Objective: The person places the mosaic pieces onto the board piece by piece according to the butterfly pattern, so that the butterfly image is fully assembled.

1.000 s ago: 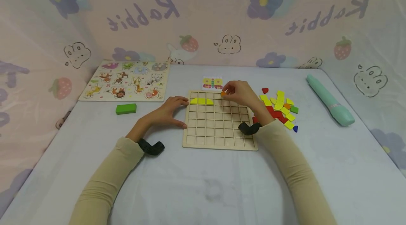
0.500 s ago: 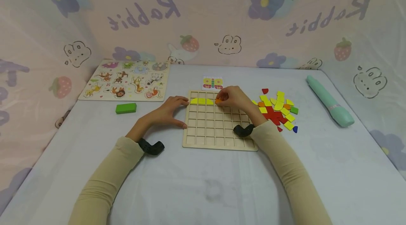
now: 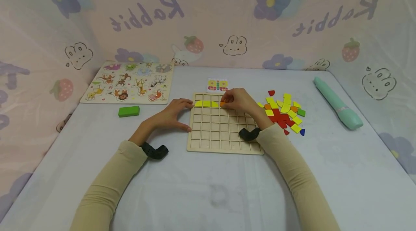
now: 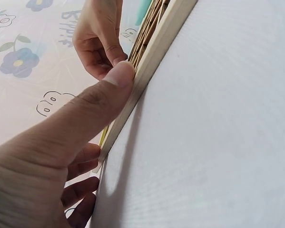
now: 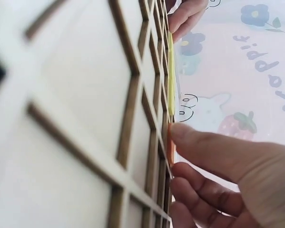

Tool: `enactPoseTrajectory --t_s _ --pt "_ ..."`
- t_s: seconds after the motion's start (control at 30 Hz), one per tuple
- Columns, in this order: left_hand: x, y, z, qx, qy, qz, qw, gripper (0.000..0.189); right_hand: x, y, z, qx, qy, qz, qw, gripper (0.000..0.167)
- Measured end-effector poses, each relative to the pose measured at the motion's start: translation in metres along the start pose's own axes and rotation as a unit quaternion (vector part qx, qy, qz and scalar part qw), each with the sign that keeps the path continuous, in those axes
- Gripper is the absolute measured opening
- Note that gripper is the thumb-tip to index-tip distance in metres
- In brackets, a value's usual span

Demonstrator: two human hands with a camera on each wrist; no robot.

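A wooden grid board [image 3: 215,147] lies in the middle of the table. Three yellow pieces [image 3: 206,103] sit side by side in its second row at the left. Just right of them, my right hand [image 3: 242,102] pinches a round orange piece [image 3: 222,104] at a grid cell. The right wrist view has the thumb on that orange piece [image 5: 171,142], with the fingertips close below. My left hand [image 3: 172,114] rests against the board's left edge, thumb and fingers spread along it. In the left wrist view the left thumb [image 4: 92,111] touches the board's rim [image 4: 156,52].
A butterfly pattern card [image 3: 217,85] lies behind the board. Several loose red pieces [image 3: 280,117] and yellow pieces [image 3: 296,128] are heaped to the right, near a mint-green tool-like object [image 3: 338,102]. An animal puzzle [image 3: 128,82] and a green block [image 3: 129,111] lie left.
My right hand has moved left and slightly nearer with the orange piece, from the top row to beside the yellow pieces. Since half a second ago it stays there. The left hand keeps still.
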State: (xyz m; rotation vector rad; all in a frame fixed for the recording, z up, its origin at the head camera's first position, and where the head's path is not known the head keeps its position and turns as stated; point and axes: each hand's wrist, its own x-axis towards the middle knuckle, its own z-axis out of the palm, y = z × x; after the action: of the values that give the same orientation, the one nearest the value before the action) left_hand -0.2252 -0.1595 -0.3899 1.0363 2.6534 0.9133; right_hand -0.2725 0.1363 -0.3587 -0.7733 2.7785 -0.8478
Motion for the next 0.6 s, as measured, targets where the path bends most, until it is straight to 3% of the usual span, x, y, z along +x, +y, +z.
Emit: enactPoseTrajectory --t_s 0.1,0.23,0.43,0.6 --pt "0.000 0.001 0.000 0.002 0.000 0.001 1.0000 0.081 -0.003 0.004 -0.004 0.001 0.010 -0.012 0.9999 0.023" --pt "0.001 0.002 0.000 0.003 -0.002 -0.002 1.0000 0.081 -0.012 0.013 -0.019 -0.002 0.034 0.004 0.9994 0.024" --pt "0.001 0.001 0.000 0.003 -0.001 -0.006 1.0000 0.080 -0.031 0.033 -0.045 -0.017 0.097 0.077 0.9921 0.021" --pt "0.001 0.000 0.000 0.003 -0.002 -0.005 1.0000 0.080 -0.049 0.053 -0.060 -0.033 0.114 0.133 0.9840 0.023"
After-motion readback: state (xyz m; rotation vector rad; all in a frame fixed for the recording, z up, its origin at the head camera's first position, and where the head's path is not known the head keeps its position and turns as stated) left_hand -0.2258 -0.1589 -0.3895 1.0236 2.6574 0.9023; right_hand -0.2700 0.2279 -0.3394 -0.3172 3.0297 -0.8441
